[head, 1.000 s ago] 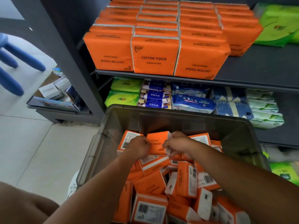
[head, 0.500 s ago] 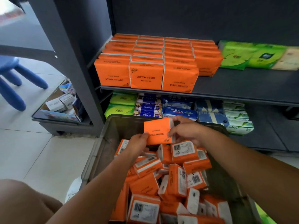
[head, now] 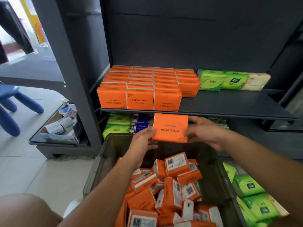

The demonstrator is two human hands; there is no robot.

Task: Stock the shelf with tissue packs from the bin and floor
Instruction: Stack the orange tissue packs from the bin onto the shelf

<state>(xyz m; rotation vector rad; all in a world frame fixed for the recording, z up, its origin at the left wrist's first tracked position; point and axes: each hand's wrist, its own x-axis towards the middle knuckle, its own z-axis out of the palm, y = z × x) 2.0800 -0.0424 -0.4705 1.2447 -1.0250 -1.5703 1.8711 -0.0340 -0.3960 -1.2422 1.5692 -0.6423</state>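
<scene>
— What are the fingers doing?
— The left hand's [head: 140, 142] fingers [head: 148, 133] pinch the left edge of one orange pack [head: 170, 128]. The right hand's [head: 207, 132] fingers [head: 194, 119] curl round its right edge. The pack hangs between them, broad face to the camera, print upside down.
— Where is it?
— Over the far rim of the bin [head: 105, 154], just below the front lip of the shelf [head: 229, 102].
— How many on the shelf?
— Stacked packs [head: 139, 99] in four orange columns. Three stand in the front row, and the fourth column sits further back. The rows behind blur together. Right of them are two green packs [head: 211, 81] and one beige pack [head: 256, 81].
— In the bin?
— An orange heap [head: 170, 190], too overlapped to count. More green floor packs [head: 252, 199] lie beside the bin's right wall.
</scene>
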